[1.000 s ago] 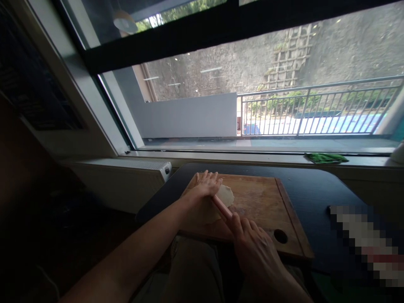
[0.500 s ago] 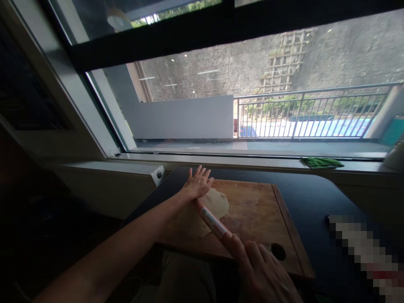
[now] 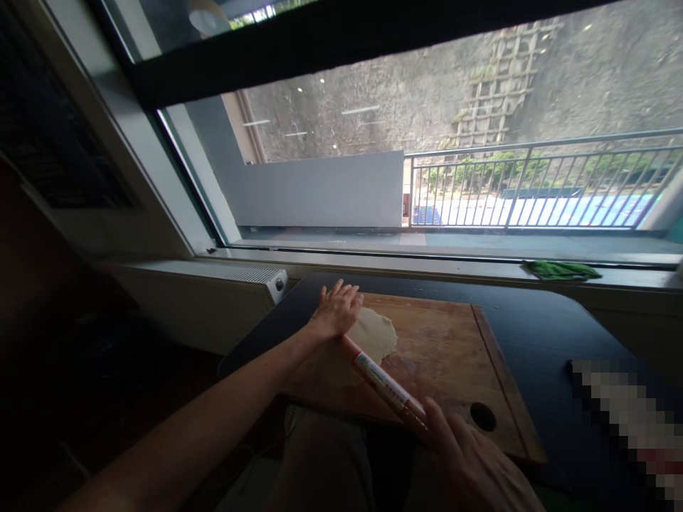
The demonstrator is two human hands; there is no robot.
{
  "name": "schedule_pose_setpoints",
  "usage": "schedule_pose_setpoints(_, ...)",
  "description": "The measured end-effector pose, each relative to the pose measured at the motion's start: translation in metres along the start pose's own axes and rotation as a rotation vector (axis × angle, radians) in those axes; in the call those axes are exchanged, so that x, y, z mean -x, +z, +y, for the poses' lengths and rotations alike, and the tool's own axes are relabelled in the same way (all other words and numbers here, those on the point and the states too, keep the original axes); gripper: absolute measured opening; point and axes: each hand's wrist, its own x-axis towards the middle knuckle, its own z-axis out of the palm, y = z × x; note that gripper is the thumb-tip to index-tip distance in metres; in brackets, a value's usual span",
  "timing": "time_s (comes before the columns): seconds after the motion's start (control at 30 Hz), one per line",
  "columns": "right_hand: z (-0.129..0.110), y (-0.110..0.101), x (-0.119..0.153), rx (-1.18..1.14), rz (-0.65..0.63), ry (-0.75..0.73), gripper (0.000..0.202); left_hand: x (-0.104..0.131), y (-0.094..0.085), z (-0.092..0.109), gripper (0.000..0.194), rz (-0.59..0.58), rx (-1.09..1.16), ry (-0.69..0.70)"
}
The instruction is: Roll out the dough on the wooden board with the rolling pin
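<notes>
A thin sheet of pale dough (image 3: 378, 334) lies on a wooden cutting board (image 3: 437, 334). Across the dough runs a reddish rolling pin (image 3: 381, 378) with a printed label, slanting from the board's far left toward me. My left hand (image 3: 337, 311) rests palm down over the pin's far end, its fingers stretched forward past the pin. At the near end, my right hand (image 3: 474, 462) is closed on the pin, just beyond the board's front edge. Part of the dough is covered by my left forearm and deep shadow.
The board lies on a dark table (image 3: 533, 334), with a round hole (image 3: 483, 417) at its near right. A pixelated object (image 3: 629, 419) sits on the right. A green cloth (image 3: 561, 270) lies on the window sill. A radiator (image 3: 208, 295) stands left of the table.
Both hands and the rolling pin have shifted slightly toward me and to the right across the dough. The fingers of my left hand are less spread. The camera view has moved a little.
</notes>
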Motion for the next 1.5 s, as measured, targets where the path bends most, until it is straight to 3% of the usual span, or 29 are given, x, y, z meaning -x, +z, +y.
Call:
schedule_pose_setpoints(0.13,-0.004,-0.015,-0.011,-0.063,-0.085,-0.052,0.043,0.001,-0.002,0.018,0.047,0.0,0.026,0.018)
schedule_pose_setpoints(0.33,0.005,-0.026,-0.03,-0.137,-0.297,0.142,0.045,-0.031,0.0,0.05,0.041,0.069,0.096,-0.112)
schedule_pose_setpoints(0.47,0.018,-0.02,-0.031,-0.138,-0.306,0.222,0.039,-0.046,0.009,0.062,0.041,0.142,0.123,-0.08)
schedule_pose_setpoints(0.57,0.02,-0.016,-0.028,-0.113,-0.291,0.205,0.037,-0.036,0.008,0.056,0.04,0.192,0.143,-0.029)
schedule_pose_setpoints(0.7,0.014,-0.015,-0.026,-0.097,-0.289,0.176,0.039,0.003,-0.001,0.032,0.04,0.222,0.125,0.012)
schedule_pose_setpoints(0.87,0.005,-0.018,-0.032,-0.131,-0.282,0.164,0.034,0.04,-0.006,0.007,0.046,0.096,0.038,0.025)
schedule_pose_setpoints(1.0,0.006,-0.021,-0.038,-0.151,-0.339,0.216,0.028,0.025,-0.002,0.012,0.053,-0.023,0.043,0.022)
schedule_pose_setpoints(1.27,0.023,-0.018,-0.042,-0.123,-0.395,0.243,0.034,-0.036,0.004,0.047,0.053,-0.04,0.134,-0.064)
schedule_pose_setpoints(1.37,0.022,-0.018,-0.042,-0.113,-0.393,0.242,0.034,-0.036,0.003,0.049,0.049,0.014,0.142,-0.076)
schedule_pose_setpoints(1.5,0.013,-0.021,-0.043,-0.104,-0.4,0.212,0.035,-0.006,-0.002,0.033,0.047,0.025,0.092,-0.032)
